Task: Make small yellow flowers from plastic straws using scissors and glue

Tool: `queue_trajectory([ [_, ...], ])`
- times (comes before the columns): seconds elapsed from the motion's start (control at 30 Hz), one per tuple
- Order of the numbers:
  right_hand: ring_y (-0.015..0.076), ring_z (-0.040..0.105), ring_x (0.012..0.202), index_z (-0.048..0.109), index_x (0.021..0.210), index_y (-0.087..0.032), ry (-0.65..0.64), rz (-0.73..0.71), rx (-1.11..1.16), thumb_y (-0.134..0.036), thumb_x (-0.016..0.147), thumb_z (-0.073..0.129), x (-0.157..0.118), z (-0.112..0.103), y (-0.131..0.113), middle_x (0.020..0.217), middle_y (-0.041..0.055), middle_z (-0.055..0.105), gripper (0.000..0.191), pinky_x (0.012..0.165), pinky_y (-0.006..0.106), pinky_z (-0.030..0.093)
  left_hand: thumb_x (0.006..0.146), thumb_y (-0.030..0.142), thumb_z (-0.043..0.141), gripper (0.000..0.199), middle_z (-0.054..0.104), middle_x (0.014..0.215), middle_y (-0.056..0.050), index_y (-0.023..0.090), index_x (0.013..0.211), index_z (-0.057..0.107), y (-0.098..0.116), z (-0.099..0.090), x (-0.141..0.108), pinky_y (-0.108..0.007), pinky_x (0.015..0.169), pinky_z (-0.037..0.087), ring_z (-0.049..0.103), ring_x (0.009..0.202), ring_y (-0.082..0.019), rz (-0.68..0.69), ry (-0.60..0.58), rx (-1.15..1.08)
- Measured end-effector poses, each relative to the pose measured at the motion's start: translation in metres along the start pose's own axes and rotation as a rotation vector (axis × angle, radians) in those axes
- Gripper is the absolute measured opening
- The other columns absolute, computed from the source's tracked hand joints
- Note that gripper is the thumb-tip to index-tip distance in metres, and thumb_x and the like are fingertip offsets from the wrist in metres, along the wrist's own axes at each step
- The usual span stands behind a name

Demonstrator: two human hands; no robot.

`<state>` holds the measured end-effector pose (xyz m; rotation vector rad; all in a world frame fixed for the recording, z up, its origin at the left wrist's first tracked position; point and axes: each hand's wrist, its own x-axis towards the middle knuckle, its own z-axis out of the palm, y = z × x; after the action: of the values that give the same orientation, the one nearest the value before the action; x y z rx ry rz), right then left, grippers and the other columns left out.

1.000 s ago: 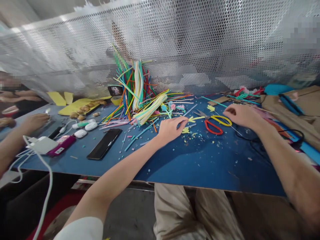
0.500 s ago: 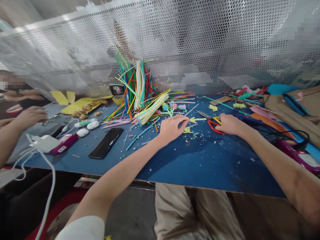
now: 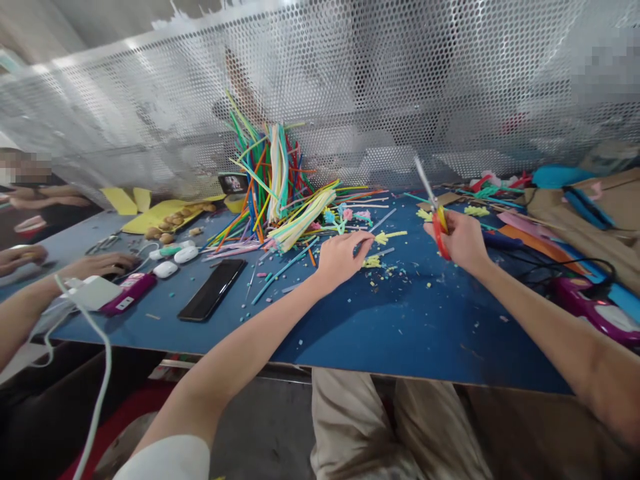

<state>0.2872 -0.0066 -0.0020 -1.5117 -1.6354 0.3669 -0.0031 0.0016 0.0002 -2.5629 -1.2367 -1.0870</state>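
My left hand [image 3: 345,259] pinches a yellow pipe cleaner piece [image 3: 391,236] between thumb and fingertips, just above the blue table [image 3: 350,333]. The piece has a branched, looped end by the fingers and a straight tail pointing right. In my right hand [image 3: 463,239] are scissors [image 3: 434,200] with red and yellow handles, their blades tilted up and to the left, away from the pipe cleaner. Another yellow pipe cleaner piece [image 3: 373,261] lies below my left fingertips. Small coloured offcuts are scattered round it.
Bundled pipe cleaners [image 3: 277,180] stand before a perforated metal screen [image 3: 400,87]. A black phone [image 3: 213,290] lies left of my forearm. Another person's hand [image 3: 107,265] is farther left near a white charger [image 3: 93,293]. A purple device [image 3: 595,307] with cables sits at right.
My right hand has lifted the scissors off the table and turned the blades upward. My left hand stays almost in place with the yellow piece. The other person's hand at left has lowered.
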Motion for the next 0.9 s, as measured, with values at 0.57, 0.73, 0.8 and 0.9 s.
queue_trajectory([
  [0.57,0.0234,0.069,0.100,0.052,0.086,-0.026,-0.024,-0.148,0.499,-0.037,0.077,0.080,-0.022,0.028,-0.029,0.119,0.0043,0.072,0.031,0.089,0.040,0.057,0.102,0.033,0.054,0.023,0.079,0.095,-0.002,0.024,0.103,0.075,0.004,-0.002,-0.002,-0.028,0.080,0.052,0.072,0.085,-0.016,0.097,0.024,0.002],
  [0.73,0.0211,0.069,0.088,0.056,0.088,-0.026,-0.030,-0.170,0.535,-0.036,0.079,0.080,-0.024,0.032,-0.027,0.099,0.0027,0.074,0.027,0.087,0.040,0.056,0.101,0.031,0.054,0.022,0.080,0.096,-0.001,0.025,0.106,0.075,0.008,-0.005,-0.003,-0.024,0.070,0.050,0.074,0.080,-0.014,0.038,-0.031,-0.078],
  [0.8,0.0211,0.069,0.087,0.058,0.089,-0.025,0.009,-0.160,0.542,-0.037,0.077,0.081,-0.023,0.032,-0.026,0.098,0.0026,0.074,0.028,0.086,0.040,0.056,0.101,0.031,0.053,0.023,0.080,0.095,-0.001,0.024,0.106,0.075,0.009,-0.006,-0.003,-0.023,0.067,0.049,0.073,0.077,-0.013,0.030,-0.038,-0.082],
  [0.9,0.0201,0.069,0.086,0.060,0.090,-0.024,0.024,-0.153,0.566,-0.036,0.076,0.082,-0.022,0.031,-0.024,0.099,0.0027,0.073,0.028,0.084,0.038,0.056,0.101,0.032,0.053,0.023,0.080,0.094,-0.001,0.024,0.104,0.075,0.010,-0.007,-0.002,-0.023,0.063,0.047,0.072,0.072,-0.013,0.024,-0.042,-0.080],
])
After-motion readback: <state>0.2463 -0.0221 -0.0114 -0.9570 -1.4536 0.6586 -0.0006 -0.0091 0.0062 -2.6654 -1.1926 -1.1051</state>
